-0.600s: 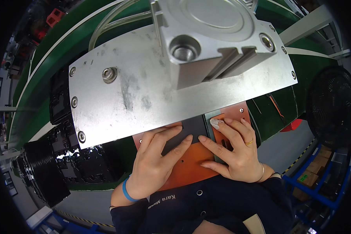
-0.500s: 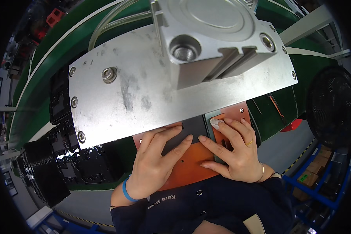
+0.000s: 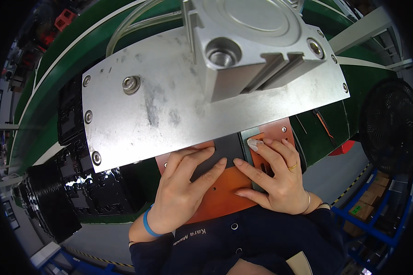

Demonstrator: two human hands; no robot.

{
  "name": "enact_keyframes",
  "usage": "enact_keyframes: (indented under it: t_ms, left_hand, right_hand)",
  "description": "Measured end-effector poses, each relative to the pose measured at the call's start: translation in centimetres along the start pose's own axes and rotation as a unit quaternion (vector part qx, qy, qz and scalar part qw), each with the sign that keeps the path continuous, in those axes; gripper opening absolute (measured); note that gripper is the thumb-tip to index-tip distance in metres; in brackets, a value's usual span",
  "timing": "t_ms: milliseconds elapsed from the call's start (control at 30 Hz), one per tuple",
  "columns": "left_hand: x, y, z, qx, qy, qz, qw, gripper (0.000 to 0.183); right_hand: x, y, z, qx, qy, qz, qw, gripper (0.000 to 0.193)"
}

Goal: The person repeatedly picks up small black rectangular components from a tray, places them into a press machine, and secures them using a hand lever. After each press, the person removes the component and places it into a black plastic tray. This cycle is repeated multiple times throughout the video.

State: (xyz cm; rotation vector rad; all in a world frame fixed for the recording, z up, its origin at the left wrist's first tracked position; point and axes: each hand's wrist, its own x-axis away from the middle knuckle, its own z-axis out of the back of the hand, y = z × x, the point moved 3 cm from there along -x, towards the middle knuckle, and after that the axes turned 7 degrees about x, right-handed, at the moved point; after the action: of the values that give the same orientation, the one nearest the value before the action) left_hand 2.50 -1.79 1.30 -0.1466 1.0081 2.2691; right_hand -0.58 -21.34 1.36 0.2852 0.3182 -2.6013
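My left hand [image 3: 181, 192] lies with fingers spread on the left side of a dark grey flat piece [image 3: 222, 151], its fingertips near the edge of the metal plate above. My right hand [image 3: 277, 183] rests with fingers apart at the right side of that piece, over an orange block [image 3: 258, 137]. A white covering wraps one right fingertip. Both hands press lightly on the orange-brown base plate [image 3: 220, 195], which bears the grey piece. Overhead, a broad silver metal plate [image 3: 170, 110] with a square metal cylinder [image 3: 257, 55] hides the base's far part.
Black moulded trays [image 3: 96, 192] lie at the left, beside a tall black stack [image 3: 46, 201]. An orange-handled tool [image 3: 323, 123] lies on the green bench [image 3: 339, 110] at right. Beyond it stands a black fan [image 3: 390, 126]. Clear tubing [image 3: 133, 25] runs behind the metal plate.
Both hands keep almost the same place and pose. The view of the metal plate and cylinder has shifted very slightly; nothing has been picked up or let go.
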Motion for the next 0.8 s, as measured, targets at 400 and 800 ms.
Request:
enact_keyframes:
  t_ms: [400,800]
  left_hand:
    - [0.1,0.0,0.0,0.002,0.001,-0.006,1.0,0.042]
    - [1.2,1.4,0.9,-0.066,0.024,-0.054,0.996,0.042]
  right_hand:
    - [-0.2,0.1,0.1,-0.006,0.009,0.011,1.0,0.053]
    - [0.2,2.1,1.4,-0.22,0.18,-0.051,0.958,0.043]
